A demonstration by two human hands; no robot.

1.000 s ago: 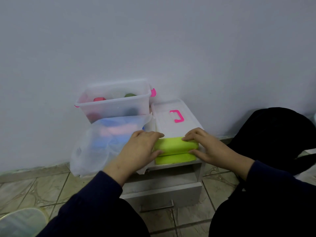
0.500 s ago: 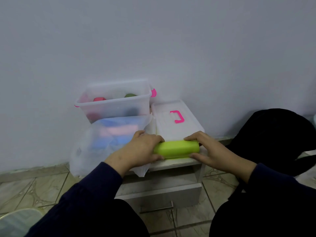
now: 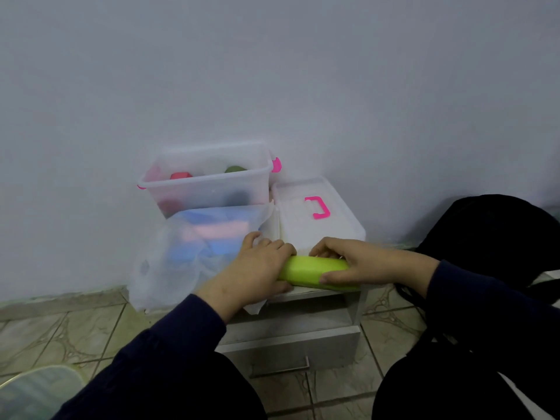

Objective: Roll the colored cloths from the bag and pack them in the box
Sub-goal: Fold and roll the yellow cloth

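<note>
Both hands hold a lime-green cloth (image 3: 312,271) that is rolled into a tight tube lying crosswise at the front edge of the small white tabletop (image 3: 306,294). The left hand (image 3: 257,272) comes in from the lower left in a dark blue sleeve, palm down, with its fingers (image 3: 281,248) curled over the roll's left end and the thumb under it. The right hand (image 3: 356,263) reaches in from the right, its fingers (image 3: 325,250) bent over the far side of the roll and the thumb pressed along the near side, so the roll is pinched between them. Just left of the hands lies a translucent white bag (image 3: 181,262) with blue and pink cloths showing through it. Behind the bag stands the clear box (image 3: 209,186) with pink latches, holding a red roll and a green one. The box's lid (image 3: 315,216), with a pink handle, lies flat beyond the hands.
</note>
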